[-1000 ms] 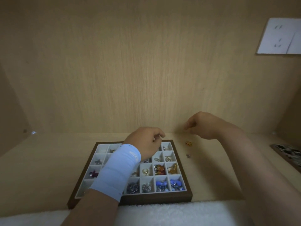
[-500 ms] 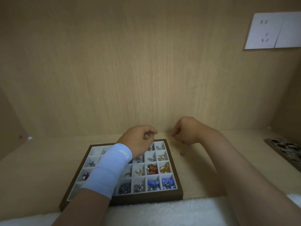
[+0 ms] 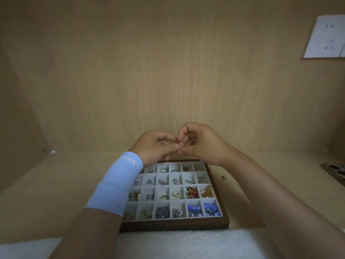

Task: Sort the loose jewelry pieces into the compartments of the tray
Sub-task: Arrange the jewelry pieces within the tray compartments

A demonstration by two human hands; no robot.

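A dark wooden tray (image 3: 175, 224) with white compartments lies on the shelf; most cells hold silver, gold, amber or blue jewelry. My left hand (image 3: 155, 146), with a light blue sleeve (image 3: 115, 186) on its forearm, and my right hand (image 3: 201, 144) meet fingertip to fingertip above the tray's far edge. Both pinch at the same spot, and the small piece between them is hidden by the fingers. One small loose piece (image 3: 223, 177) lies on the shelf just right of the tray.
A second tray (image 3: 334, 171) pokes in at the right edge of the shelf. A white towel (image 3: 186, 243) covers the shelf's front edge. The wooden back wall stands close behind my hands, with a white socket plate (image 3: 324, 37) at its upper right.
My right hand closed over the gold piece on the shelf, lifted and moved left to meet my left hand above the tray. The gold piece is gone from the shelf.
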